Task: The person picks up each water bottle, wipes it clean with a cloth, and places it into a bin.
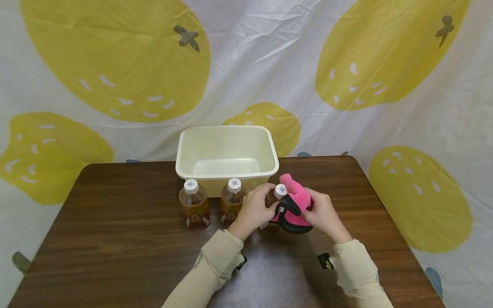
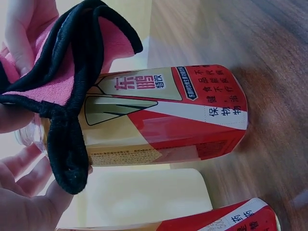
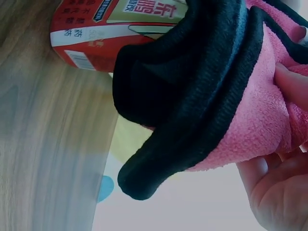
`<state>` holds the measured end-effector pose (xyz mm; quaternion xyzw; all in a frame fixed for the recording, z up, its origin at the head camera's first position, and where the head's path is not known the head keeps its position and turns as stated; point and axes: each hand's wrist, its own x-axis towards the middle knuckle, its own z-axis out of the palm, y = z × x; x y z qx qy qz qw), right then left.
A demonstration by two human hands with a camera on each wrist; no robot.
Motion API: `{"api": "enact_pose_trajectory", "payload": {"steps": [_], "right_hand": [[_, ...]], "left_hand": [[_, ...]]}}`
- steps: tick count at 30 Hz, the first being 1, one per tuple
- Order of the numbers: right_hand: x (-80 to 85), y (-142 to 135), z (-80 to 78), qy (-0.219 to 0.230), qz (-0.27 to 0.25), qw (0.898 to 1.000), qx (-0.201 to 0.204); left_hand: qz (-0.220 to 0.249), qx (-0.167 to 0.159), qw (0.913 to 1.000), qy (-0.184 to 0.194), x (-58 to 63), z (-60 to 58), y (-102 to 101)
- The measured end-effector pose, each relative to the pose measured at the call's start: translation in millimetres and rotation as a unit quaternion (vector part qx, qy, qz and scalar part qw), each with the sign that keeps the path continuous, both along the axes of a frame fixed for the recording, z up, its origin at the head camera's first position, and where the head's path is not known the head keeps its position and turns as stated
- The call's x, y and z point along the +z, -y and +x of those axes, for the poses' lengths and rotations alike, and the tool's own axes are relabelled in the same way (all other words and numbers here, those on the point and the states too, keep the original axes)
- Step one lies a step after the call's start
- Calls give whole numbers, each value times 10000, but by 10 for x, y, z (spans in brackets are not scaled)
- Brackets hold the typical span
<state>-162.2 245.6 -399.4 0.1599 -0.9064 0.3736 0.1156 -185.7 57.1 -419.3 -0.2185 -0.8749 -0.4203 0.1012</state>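
Note:
A drink bottle with a white cap (image 1: 280, 191) and a red-and-gold label (image 2: 168, 115) stands upright on the table. My left hand (image 1: 254, 207) grips it around the upper part, thumb in front and fingers behind. In my right hand (image 1: 322, 211) is a bunched pink fleece cloth (image 1: 299, 198) with black edging, pinched between thumb and fingers. The cloth lies against the right side of the bottle, near its neck and shoulder. Its black border (image 2: 67, 154) hides part of the bottle's top in the left wrist view.
Two similar bottles stand to the left, one at the far left (image 1: 194, 207) and a middle one (image 1: 230, 203) beside my left hand. Behind them a cream plastic bin (image 1: 227, 176) sits at the back edge of the brown wooden table (image 1: 127, 239). A lemon-print curtain (image 1: 262, 64) hangs behind.

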Motion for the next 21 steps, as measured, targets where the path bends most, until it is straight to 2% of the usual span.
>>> {"api": "enact_pose_trajectory", "payload": {"steps": [5, 15, 18, 21], "right_hand": [[-29, 2, -1, -23, 75, 9999, -100], [-119, -11, 33, 175, -228, 9985, -469], [-255, -26, 51, 137, -295, 9979, -555], [-519, -37, 70, 209, -179, 9981, -553]], "left_hand": [[-12, 43, 9999, -119, 1, -9, 3], [82, 56, 9999, -139, -1, -17, -15], [74, 39, 9999, -112, -5, -16, -13], [72, 24, 10000, -18, -7, -9, -11]]}}
